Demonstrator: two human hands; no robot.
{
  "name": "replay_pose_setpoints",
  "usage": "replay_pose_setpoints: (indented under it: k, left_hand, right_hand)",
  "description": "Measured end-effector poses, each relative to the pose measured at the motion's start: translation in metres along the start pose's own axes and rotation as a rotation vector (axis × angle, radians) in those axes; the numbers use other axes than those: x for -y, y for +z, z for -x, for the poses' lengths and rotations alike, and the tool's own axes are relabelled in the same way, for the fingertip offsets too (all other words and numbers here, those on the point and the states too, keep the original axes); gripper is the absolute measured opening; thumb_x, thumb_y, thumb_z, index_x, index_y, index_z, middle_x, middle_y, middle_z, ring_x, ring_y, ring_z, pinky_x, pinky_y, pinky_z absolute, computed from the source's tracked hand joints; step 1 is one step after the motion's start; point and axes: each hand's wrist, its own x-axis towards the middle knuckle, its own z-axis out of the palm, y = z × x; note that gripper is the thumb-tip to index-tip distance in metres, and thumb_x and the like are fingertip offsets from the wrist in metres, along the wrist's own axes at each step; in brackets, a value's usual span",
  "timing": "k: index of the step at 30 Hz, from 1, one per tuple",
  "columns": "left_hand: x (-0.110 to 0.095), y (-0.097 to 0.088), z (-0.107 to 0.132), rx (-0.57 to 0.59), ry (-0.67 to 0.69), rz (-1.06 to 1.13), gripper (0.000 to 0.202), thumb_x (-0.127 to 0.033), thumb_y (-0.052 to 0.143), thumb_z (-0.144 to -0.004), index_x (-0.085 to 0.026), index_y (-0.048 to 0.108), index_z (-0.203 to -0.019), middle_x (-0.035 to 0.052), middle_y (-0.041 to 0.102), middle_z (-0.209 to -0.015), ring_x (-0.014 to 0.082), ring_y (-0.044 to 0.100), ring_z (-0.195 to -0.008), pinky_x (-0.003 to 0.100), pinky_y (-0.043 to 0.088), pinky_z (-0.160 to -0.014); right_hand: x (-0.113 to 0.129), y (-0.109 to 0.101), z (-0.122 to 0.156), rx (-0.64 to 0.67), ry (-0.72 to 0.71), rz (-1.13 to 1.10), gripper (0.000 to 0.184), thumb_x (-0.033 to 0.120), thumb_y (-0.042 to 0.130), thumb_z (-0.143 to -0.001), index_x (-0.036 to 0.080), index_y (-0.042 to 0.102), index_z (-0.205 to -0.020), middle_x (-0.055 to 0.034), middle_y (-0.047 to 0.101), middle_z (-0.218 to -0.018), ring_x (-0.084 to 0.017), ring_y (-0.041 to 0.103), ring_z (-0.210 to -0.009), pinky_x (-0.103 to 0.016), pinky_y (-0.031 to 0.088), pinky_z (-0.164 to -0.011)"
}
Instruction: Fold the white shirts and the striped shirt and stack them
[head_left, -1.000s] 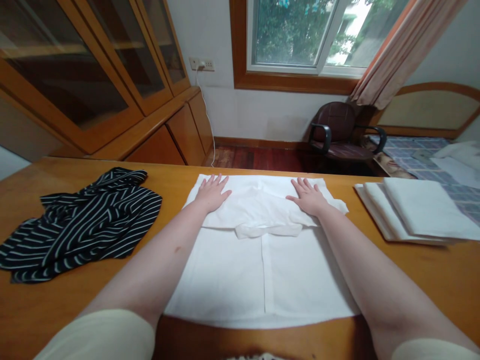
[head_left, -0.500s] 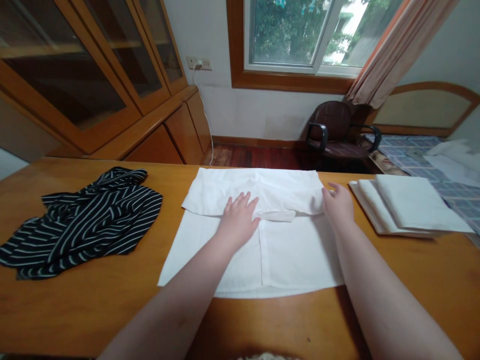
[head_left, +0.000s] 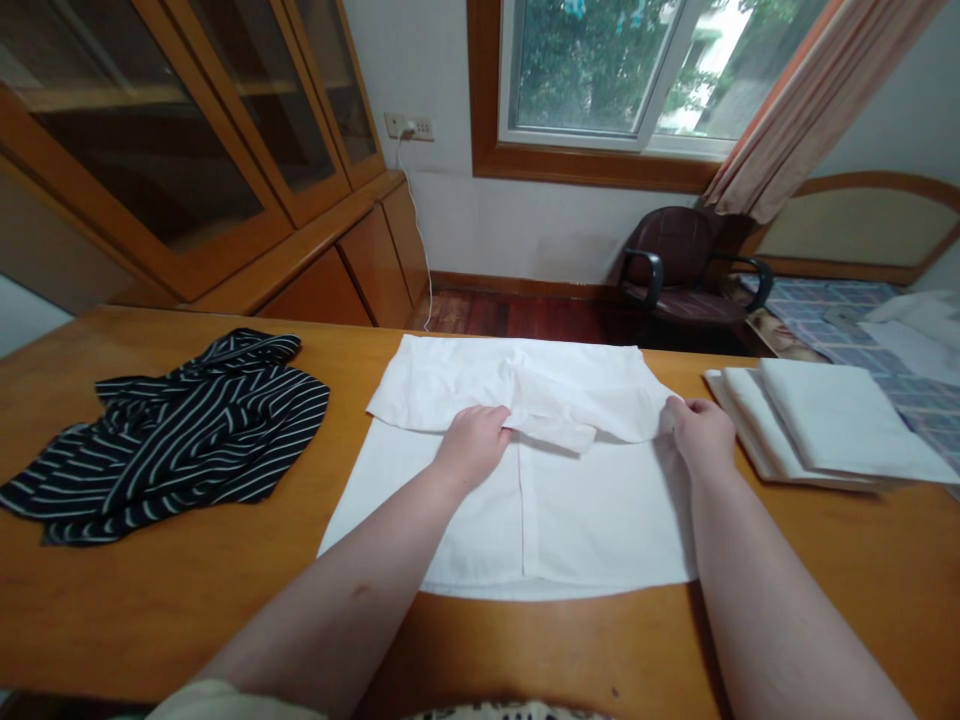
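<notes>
A white shirt (head_left: 480, 520) lies on the wooden table in front of me, its far part folded back over the body in a wide band. With fingers closed, my left hand (head_left: 474, 445) pinches the folded band's near edge around the middle, beside the front strip. At the band's right end, my right hand (head_left: 703, 432) grips the cloth corner between thumb and fingers. Between the two hands a loose flap of the white cloth hangs slightly lifted and creased.
A crumpled black garment with white stripes (head_left: 202, 430) lies on the table (head_left: 187, 620) at left. To the right sits a stack of folded white cloths (head_left: 825, 420). Beyond the table stand a brown armchair (head_left: 675, 260), a glass-door cabinet (head_left: 247, 250) and a bed (head_left: 832, 310).
My left hand has gone from lying flat with spread fingers to pinching the band's edge. My right hand has closed on the corner and pulled it slightly right and nearer.
</notes>
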Motion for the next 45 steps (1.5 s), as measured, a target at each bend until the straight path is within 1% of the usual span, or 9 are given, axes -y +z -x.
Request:
replay_pose_setpoints:
  k: [4, 9, 15, 20, 24, 31, 34, 39, 45]
  left_hand:
    - [-0.003, -0.006, 0.004, -0.061, -0.04, 0.006, 0.016, -0.024, 0.046, -0.086, -0.02, 0.061, -0.089, 0.0067, 0.066, -0.081, 0.0225, 0.061, -0.084, 0.035, 0.044, -0.078]
    - [-0.01, -0.003, 0.006, 0.028, -0.04, -0.065, 0.025, -0.027, 0.052, -0.08, -0.021, 0.063, -0.102, 0.0077, 0.067, -0.091, 0.0249, 0.06, -0.091, 0.037, 0.044, -0.081]
    - [-0.017, 0.007, 0.01, 0.027, 0.22, -0.014, 0.054, -0.021, 0.054, -0.081, -0.022, 0.045, -0.135, 0.0081, 0.056, -0.131, 0.025, 0.052, -0.115, 0.042, 0.037, -0.1]
    - [-0.02, 0.009, 0.011, 0.054, 0.249, 0.094, 0.052, -0.019, 0.043, -0.089, -0.027, 0.038, -0.14, 0.0046, 0.053, -0.136, 0.0188, 0.053, -0.12, 0.036, 0.042, -0.1]
    - [-0.02, 0.013, 0.009, 0.036, 0.167, 0.109, 0.056, -0.027, 0.045, -0.091, -0.025, 0.03, -0.144, 0.0081, 0.045, -0.143, 0.0195, 0.046, -0.127, 0.038, 0.038, -0.105]
    - [-0.016, 0.018, 0.01, 0.233, 0.214, 0.138, 0.065, -0.04, 0.05, -0.087, -0.02, 0.028, -0.145, 0.0107, 0.027, -0.153, 0.0207, 0.022, -0.141, 0.041, 0.019, -0.115]
    - [-0.001, -0.008, 0.01, 0.12, 0.079, 0.245, 0.058, -0.043, 0.046, -0.089, -0.021, 0.036, -0.141, 0.0074, 0.032, -0.151, 0.0187, 0.031, -0.138, 0.034, 0.027, -0.113]
    - [0.066, -0.053, 0.009, -0.278, -0.501, 0.066, 0.045, -0.038, 0.05, -0.085, -0.016, 0.055, -0.124, 0.0127, 0.055, -0.129, 0.0272, 0.049, -0.123, 0.04, 0.037, -0.106]
    - [0.126, -0.042, 0.021, -0.303, -0.733, 0.091, 0.04, -0.038, 0.052, -0.083, -0.013, 0.062, -0.113, 0.014, 0.065, -0.112, 0.0277, 0.06, -0.104, 0.039, 0.045, -0.094]
  right_hand:
    - [-0.005, -0.005, -0.001, 0.019, 0.011, 0.092, 0.03, 0.039, 0.046, -0.074, 0.018, 0.067, -0.077, -0.0088, 0.062, -0.065, -0.023, 0.056, -0.062, -0.032, 0.041, -0.056]
    - [-0.01, 0.0, -0.006, 0.106, -0.051, 0.289, 0.039, 0.041, 0.046, -0.076, 0.012, 0.068, -0.089, -0.0172, 0.067, -0.077, -0.028, 0.061, -0.071, -0.036, 0.043, -0.06]
    - [-0.008, 0.008, -0.007, 0.051, -0.039, 0.221, 0.045, 0.047, 0.049, -0.079, 0.012, 0.065, -0.103, -0.0168, 0.068, -0.089, -0.029, 0.063, -0.083, -0.038, 0.046, -0.07]
    - [-0.007, 0.003, -0.007, 0.042, -0.037, 0.253, 0.041, 0.036, 0.054, -0.077, 0.011, 0.063, -0.109, -0.0169, 0.067, -0.091, -0.031, 0.061, -0.086, -0.04, 0.045, -0.074]
    - [0.011, -0.005, 0.014, -0.078, -0.361, 0.16, 0.032, 0.032, 0.05, -0.081, 0.014, 0.064, -0.103, -0.0143, 0.065, -0.098, -0.026, 0.059, -0.086, -0.037, 0.044, -0.077]
    - [0.053, 0.029, 0.081, 0.591, -1.0, -0.092, 0.023, 0.035, 0.053, -0.086, 0.02, 0.065, -0.1, -0.0039, 0.065, -0.082, -0.017, 0.057, -0.074, -0.029, 0.044, -0.071]
    - [0.056, 0.044, 0.086, 0.613, -1.019, -0.033, 0.019, 0.032, 0.056, -0.085, 0.021, 0.066, -0.097, -0.0034, 0.064, -0.081, -0.017, 0.057, -0.076, -0.029, 0.042, -0.071]
    - [0.052, 0.049, 0.081, 0.602, -0.984, -0.064, 0.013, 0.03, 0.057, -0.085, 0.022, 0.066, -0.091, -0.0022, 0.064, -0.081, -0.016, 0.057, -0.075, -0.028, 0.041, -0.068]
    - [0.05, 0.046, 0.081, 0.582, -1.038, -0.113, 0.014, 0.031, 0.055, -0.087, 0.021, 0.066, -0.087, -0.0033, 0.064, -0.081, -0.016, 0.058, -0.076, -0.029, 0.043, -0.07]
